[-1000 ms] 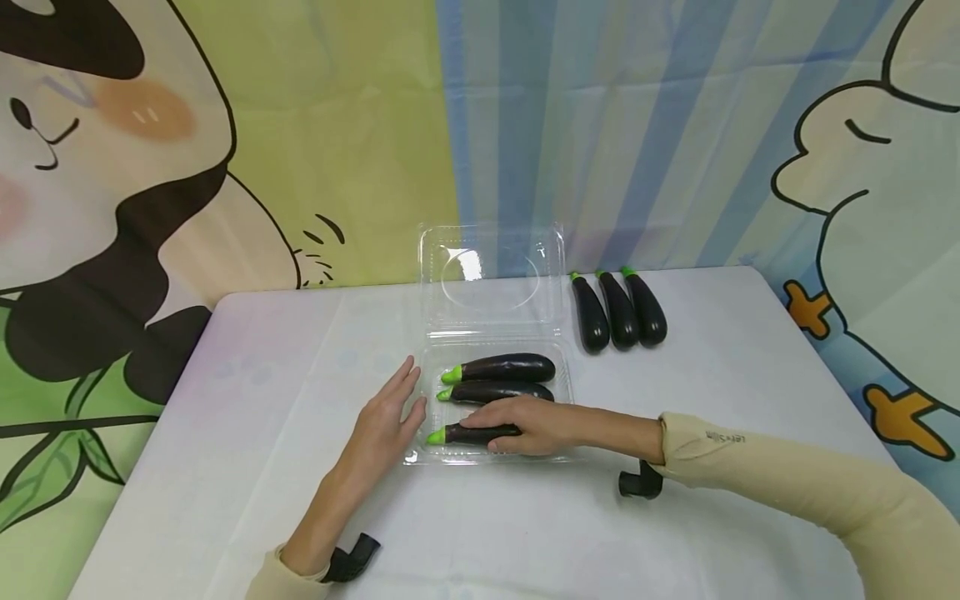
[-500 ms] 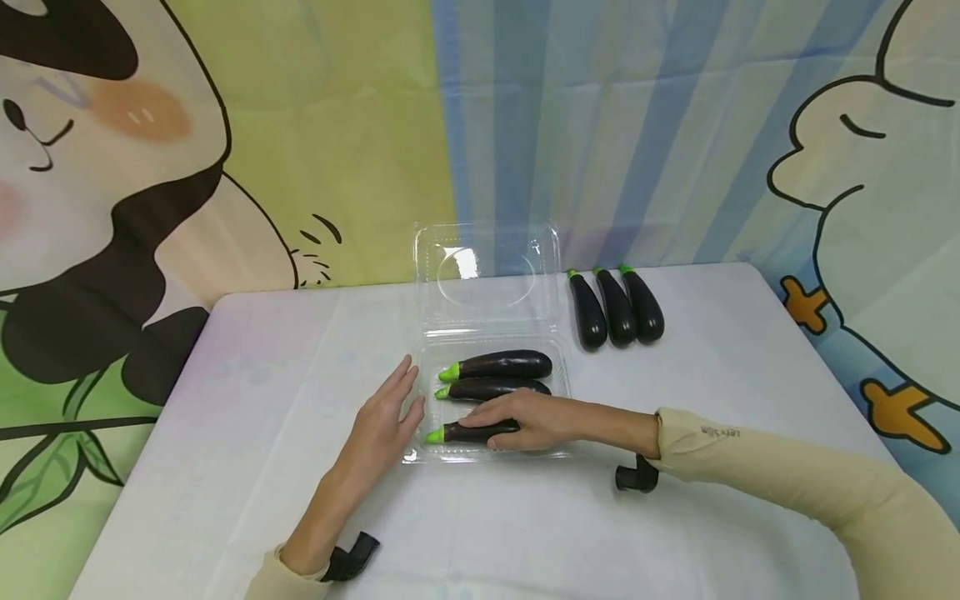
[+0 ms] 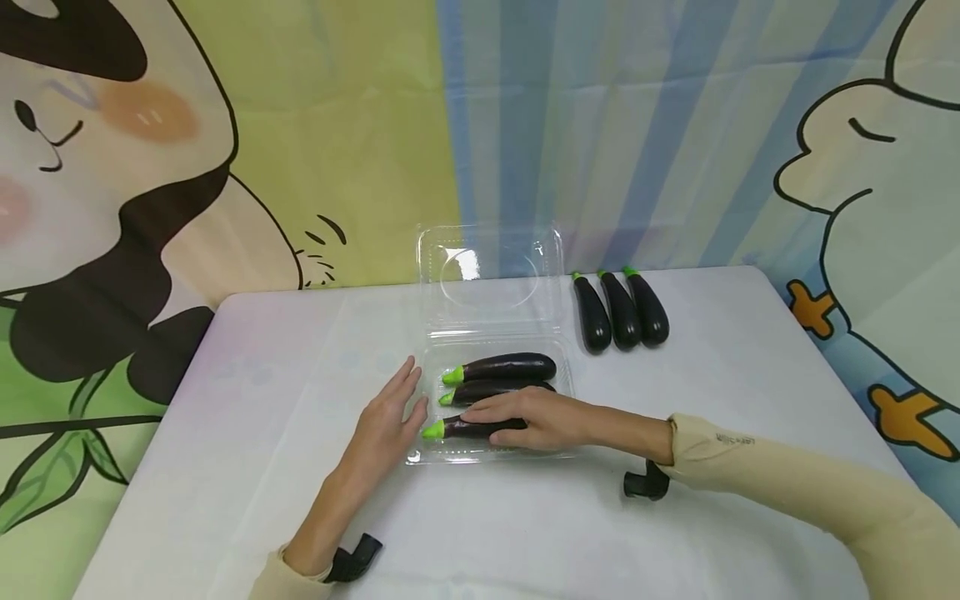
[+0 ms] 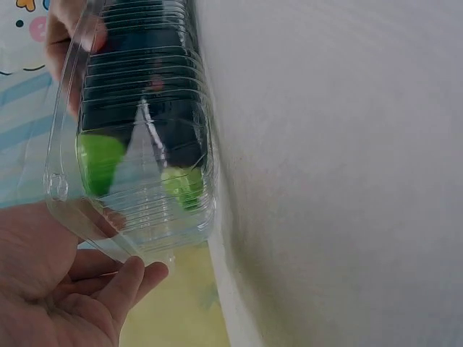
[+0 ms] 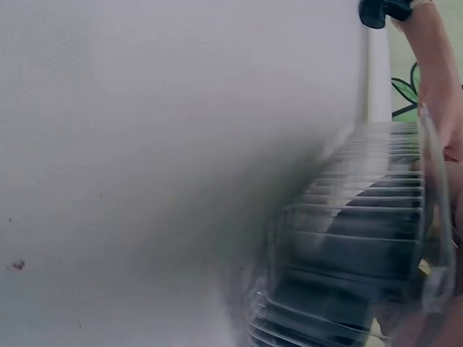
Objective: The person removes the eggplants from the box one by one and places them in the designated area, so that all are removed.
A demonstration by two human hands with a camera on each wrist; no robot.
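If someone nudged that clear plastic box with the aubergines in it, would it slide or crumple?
The clear plastic clamshell box looks thin and ribbed, so it probably flexes easily. On the smooth white table it would likely slide, which may be why the left hand rests against its side.

Clamshell box mid-tabletop, three loose eggplants behind-right.
Three eggplants (image 3: 498, 389) lie in the box (image 3: 495, 454) on the tabletop (image 3: 225, 433); three loose eggplants (image 3: 621, 308) lie behind and right of it.
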